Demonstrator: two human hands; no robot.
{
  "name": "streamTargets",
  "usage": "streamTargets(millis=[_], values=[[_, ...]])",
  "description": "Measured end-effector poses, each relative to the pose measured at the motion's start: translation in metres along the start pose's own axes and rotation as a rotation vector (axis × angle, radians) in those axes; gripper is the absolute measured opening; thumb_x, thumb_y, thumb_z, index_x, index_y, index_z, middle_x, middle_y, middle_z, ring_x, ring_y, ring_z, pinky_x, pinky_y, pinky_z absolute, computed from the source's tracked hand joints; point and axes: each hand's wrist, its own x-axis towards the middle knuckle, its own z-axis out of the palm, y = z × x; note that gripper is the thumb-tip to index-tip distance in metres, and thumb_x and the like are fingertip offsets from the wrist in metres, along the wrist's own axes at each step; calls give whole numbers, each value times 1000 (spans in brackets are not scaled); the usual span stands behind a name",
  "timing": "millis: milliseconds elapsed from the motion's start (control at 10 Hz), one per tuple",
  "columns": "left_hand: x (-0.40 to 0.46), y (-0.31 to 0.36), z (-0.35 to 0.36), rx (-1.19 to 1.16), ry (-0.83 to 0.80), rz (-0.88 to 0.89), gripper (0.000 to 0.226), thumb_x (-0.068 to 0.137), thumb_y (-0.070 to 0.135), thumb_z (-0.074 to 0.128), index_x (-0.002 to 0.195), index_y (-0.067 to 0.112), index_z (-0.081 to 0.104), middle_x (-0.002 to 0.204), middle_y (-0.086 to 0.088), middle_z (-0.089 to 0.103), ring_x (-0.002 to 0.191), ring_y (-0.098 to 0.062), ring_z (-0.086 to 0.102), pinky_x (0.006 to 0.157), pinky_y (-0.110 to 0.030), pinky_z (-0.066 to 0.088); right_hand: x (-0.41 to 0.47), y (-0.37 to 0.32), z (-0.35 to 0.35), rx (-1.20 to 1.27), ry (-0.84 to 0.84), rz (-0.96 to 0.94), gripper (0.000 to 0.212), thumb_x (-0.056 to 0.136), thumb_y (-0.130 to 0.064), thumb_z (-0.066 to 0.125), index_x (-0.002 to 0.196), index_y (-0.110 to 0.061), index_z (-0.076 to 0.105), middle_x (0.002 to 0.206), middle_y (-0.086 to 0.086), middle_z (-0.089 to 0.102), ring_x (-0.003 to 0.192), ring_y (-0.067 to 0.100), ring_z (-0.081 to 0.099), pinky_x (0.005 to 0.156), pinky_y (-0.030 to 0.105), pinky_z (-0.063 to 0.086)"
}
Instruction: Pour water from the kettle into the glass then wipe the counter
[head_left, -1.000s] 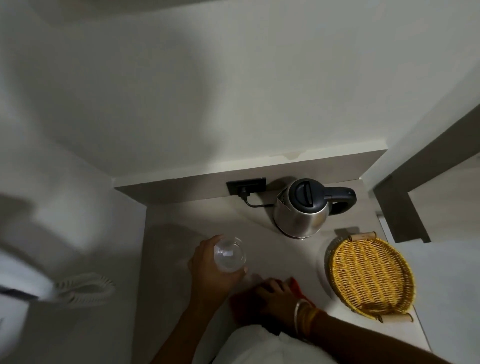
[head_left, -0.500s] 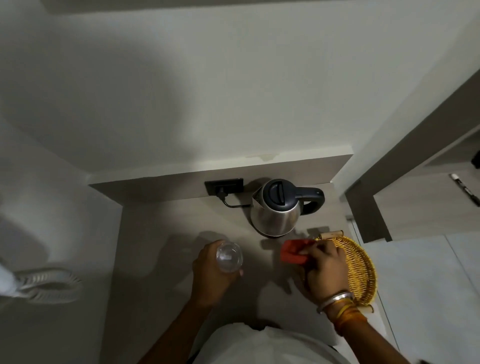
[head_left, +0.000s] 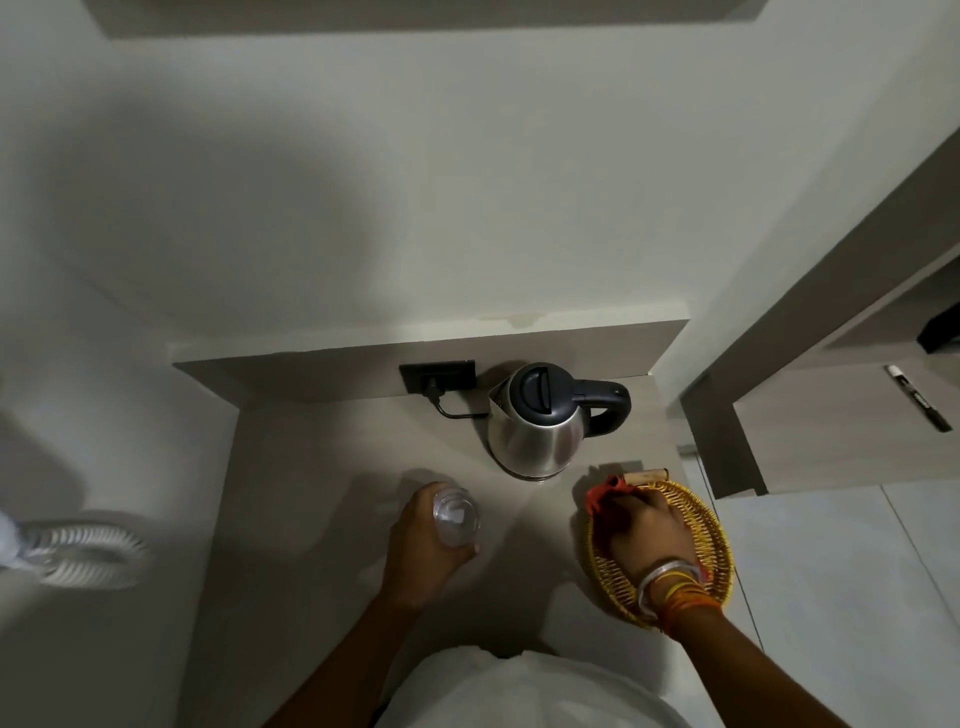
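While the left hand (head_left: 423, 558) stays wrapped around the clear drinking glass (head_left: 456, 517) at the middle of the pale worktop (head_left: 311, 467), the right hand (head_left: 647, 535) has carried the red cloth (head_left: 602, 493), pinched in its fingers, to the yellow woven basket (head_left: 711, 535) at three o'clock. Compared with a moment ago, the cloth is being parked. That should free this hand for the steel kettle with black lid and handle (head_left: 540, 421), upright at one o'clock; pouring seems not yet begun.
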Motion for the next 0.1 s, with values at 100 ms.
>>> streamTargets(millis=[100], values=[[-1,3,3,-13,-25,14,103,52,44,102,140,39,48,137,16,60,128,-17,62,105,-41,57,-6,-15,6,95,264,-194,35,75,-18,73,110,-19,72,113,7,62,102,32,58,89,48,52]])
